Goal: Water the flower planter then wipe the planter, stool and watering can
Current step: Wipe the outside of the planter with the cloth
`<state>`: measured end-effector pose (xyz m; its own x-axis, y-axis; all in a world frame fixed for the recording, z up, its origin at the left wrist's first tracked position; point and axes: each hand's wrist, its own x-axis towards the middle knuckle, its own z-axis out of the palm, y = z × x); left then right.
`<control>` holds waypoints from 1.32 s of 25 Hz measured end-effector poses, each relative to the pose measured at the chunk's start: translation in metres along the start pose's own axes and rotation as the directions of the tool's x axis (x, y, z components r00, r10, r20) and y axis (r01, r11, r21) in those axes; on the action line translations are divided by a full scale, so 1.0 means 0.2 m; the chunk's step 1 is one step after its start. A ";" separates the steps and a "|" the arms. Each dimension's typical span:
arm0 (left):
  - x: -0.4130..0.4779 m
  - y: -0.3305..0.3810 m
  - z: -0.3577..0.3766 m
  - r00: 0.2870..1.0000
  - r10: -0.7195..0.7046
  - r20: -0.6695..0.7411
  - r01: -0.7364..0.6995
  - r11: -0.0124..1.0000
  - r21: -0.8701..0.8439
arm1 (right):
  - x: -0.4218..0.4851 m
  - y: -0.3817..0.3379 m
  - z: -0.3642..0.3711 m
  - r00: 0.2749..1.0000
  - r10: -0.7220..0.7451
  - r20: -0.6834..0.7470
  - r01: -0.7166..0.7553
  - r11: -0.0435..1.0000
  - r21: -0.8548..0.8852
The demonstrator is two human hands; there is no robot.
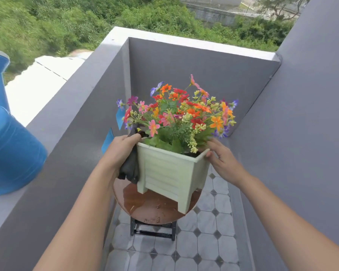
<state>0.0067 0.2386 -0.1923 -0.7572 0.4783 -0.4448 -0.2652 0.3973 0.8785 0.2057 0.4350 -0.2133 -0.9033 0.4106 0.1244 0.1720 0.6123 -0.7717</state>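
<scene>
A pale green square planter (170, 173) full of colourful flowers (176, 114) stands tilted over a round brown stool (151, 210), whose top is wet. My left hand (121, 149) grips the planter's left rim and also holds a dark cloth (130, 167) that hangs down against the planter's side. My right hand (221, 159) holds the planter's right rim corner. A blue watering can (6, 137) sits on the balcony wall ledge at the far left.
Grey balcony walls (184, 71) enclose the narrow corner on three sides. The floor (204, 241) is pale tile with dark diamonds. The stool's black frame (153, 229) shows beneath its seat. Green bushes lie beyond the wall.
</scene>
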 end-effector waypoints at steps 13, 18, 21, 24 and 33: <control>-0.14 0.04 0.10 0.980 0.097 -0.175 -0.072 0.987 0.145 | -0.30 -0.40 0.27 0.783 0.027 -0.622 -0.269 0.915 -0.299; -0.16 0.04 0.10 0.976 0.086 -0.200 -0.060 0.989 0.133 | -0.19 -0.53 0.37 0.902 -0.005 -0.432 -0.300 0.713 -0.634; -0.18 0.05 0.11 0.978 0.068 -0.198 -0.045 0.992 0.118 | -0.08 -0.55 0.37 0.934 -0.003 -0.358 -0.275 0.634 -0.723; -0.23 0.07 0.13 0.974 0.042 -0.224 -0.012 0.991 0.136 | -0.02 -0.55 0.35 0.948 -0.016 -0.316 -0.239 0.617 -0.750; -0.37 0.09 0.23 0.880 0.401 -0.256 -0.321 0.897 0.303 | -0.01 -0.40 0.21 0.926 -0.202 -0.320 -0.067 0.744 -0.665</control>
<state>0.0861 0.2466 -0.1510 -0.9252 0.3794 0.0056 0.1860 0.4405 0.8783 0.1765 0.3575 -0.1777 -0.7453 0.4726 0.4704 0.4501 0.8770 -0.1680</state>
